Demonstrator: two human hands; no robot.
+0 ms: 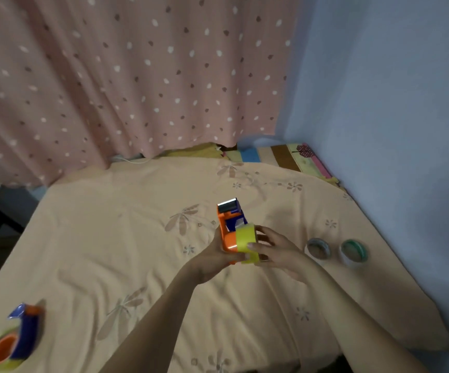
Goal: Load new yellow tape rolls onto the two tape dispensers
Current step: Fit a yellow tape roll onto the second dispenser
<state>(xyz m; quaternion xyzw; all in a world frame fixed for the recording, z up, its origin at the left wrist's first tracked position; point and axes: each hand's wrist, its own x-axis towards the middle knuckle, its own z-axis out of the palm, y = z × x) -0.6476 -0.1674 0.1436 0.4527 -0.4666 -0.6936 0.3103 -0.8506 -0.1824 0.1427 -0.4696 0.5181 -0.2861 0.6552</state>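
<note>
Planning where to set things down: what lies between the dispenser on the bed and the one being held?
Only bare bedspread, per the head view, between the lying dispenser and the held dispenser.

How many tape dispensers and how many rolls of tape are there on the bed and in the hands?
Tape dispensers: 2, one held in the hands and one lying on the bed at lower left.
Yellow tape rolls: 2, one at the held dispenser and one on the lower-left dispenser.
Other rolls on the bed: 2, greyish and green-edged.
Total: 6.
</note>
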